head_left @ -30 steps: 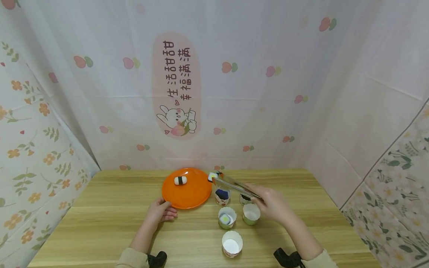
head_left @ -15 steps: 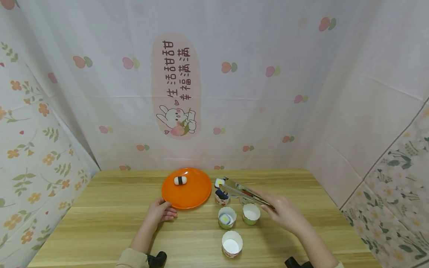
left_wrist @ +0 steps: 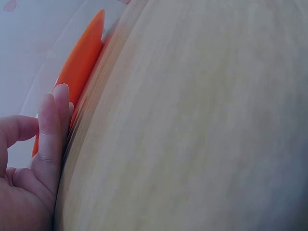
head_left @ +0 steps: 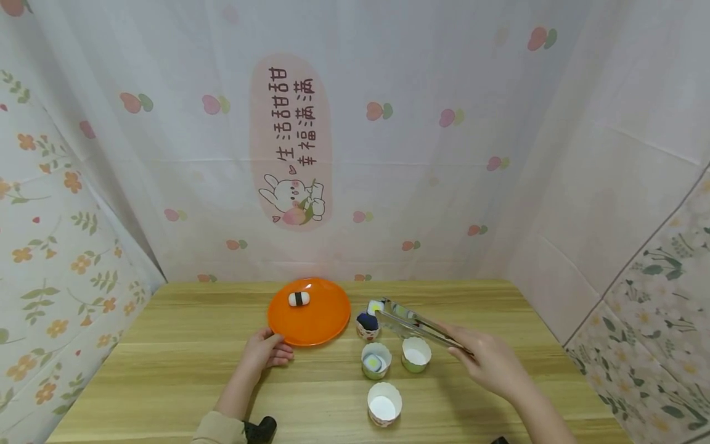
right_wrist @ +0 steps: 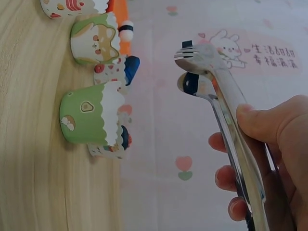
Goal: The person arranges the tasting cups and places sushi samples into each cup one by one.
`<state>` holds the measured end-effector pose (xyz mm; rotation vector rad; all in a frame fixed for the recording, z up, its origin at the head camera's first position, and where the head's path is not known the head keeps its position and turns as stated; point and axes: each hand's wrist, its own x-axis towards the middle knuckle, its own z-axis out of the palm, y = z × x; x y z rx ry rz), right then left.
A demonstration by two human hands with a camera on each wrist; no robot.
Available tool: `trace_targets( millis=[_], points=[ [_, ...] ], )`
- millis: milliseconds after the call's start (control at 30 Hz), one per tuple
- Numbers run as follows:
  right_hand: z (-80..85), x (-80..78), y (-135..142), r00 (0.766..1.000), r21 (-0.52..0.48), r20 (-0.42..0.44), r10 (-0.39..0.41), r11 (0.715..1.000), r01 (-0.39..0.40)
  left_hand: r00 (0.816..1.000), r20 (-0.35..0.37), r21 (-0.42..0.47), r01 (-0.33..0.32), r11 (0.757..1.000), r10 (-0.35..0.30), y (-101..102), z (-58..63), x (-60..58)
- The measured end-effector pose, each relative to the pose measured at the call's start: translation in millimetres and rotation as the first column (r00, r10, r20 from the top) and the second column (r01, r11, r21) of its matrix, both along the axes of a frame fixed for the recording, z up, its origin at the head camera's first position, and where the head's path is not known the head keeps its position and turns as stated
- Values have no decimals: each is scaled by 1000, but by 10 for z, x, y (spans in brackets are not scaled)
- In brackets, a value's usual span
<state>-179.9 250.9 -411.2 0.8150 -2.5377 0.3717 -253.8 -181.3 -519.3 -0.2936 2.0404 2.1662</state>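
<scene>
My left hand (head_left: pixel 266 349) pinches the near rim of an orange plate (head_left: pixel 316 324), thumb above and fingers below. A white toy sushi piece with a dark band (head_left: pixel 298 299) lies on the plate. My right hand (head_left: pixel 490 364) grips metal tongs (head_left: pixel 424 328). Their tips hold a square toy sushi roll (head_left: pixel 375 307) with a yellow-green centre, above the back paper cups. In the right wrist view, the tongs (right_wrist: pixel 231 115) hide most of that roll. Close below it, a dark blue piece (head_left: pixel 367 321) sticks out of a red-patterned paper cup (head_left: pixel 367 335).
Nearer stands a paper cup (head_left: pixel 376 371) with another square sushi roll (head_left: pixel 373 362) inside. To its right is a green cup (head_left: pixel 415 364), and a white-lined cup (head_left: pixel 384 407) sits in front. One more cup (right_wrist: pixel 107 150) is largely behind the tongs in the head view. Patterned cloth hangs behind.
My right hand has drawn the tongs and the held sushi roll rightward and slightly nearer, away from the plate's right edge. My left hand and the plate have stayed still.
</scene>
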Motion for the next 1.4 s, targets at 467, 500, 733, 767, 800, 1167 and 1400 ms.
trace_targets(
  millis=[467, 500, 733, 767, 800, 1167, 1400],
  points=[
    [89, 104, 176, 999, -7, 31, 32, 999, -32, 1000, -10, -3, 2, 1000, -2, 2, 13, 9],
    [93, 113, 194, 999, -4, 27, 35, 999, -35, 1000, -8, -1, 1, 1000, -1, 1, 12, 8],
    [93, 187, 336, 998, 22, -11, 65, 998, -65, 1000, -5, -1, -5, 1000, 5, 6, 17, 8],
    [86, 200, 358, 998, 25, -14, 66, 998, -66, 1000, -5, -1, -6, 1000, 6, 6, 13, 7],
    [79, 213, 377, 998, 28, -14, 67, 997, -66, 1000, -4, 1, -7, 1000, 7, 8, 12, 7],
    [38, 351, 550, 999, 48, 17, 51, 997, -52, 1000, -8, -2, -8, 1000, 8, 11, 10, 7],
    [63, 389, 620, 992, 62, 124, 19, 998, -26, 1000, -1, 8, -2, 1000, 2, 11, 7, 5]
  ],
)
